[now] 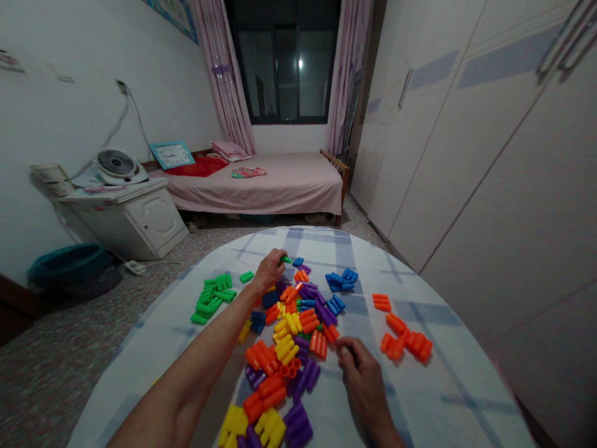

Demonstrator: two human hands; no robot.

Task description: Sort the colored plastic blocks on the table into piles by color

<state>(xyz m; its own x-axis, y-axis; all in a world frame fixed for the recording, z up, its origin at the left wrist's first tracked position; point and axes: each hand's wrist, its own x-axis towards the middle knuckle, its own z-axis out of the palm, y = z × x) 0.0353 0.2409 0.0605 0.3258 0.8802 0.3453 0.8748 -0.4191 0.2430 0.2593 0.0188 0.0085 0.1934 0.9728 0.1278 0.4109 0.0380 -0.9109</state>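
My left hand reaches over the far end of a mixed pile of plastic blocks, its fingers closed on a small green block. At the pile's right edge is my right hand, fingers curled, the tips at an orange block; its palm side is hidden. Orange, yellow, purple and blue tube-shaped blocks make up the pile, among them a yellow block and a purple block. Green blocks lie grouped at the left, blue blocks at the far right, orange blocks at the right.
A checked cloth covers the round-ended table. Beyond it stands a bed under a window. At the left are a white cabinet with a fan and a teal bin. A tall wardrobe lines the right.
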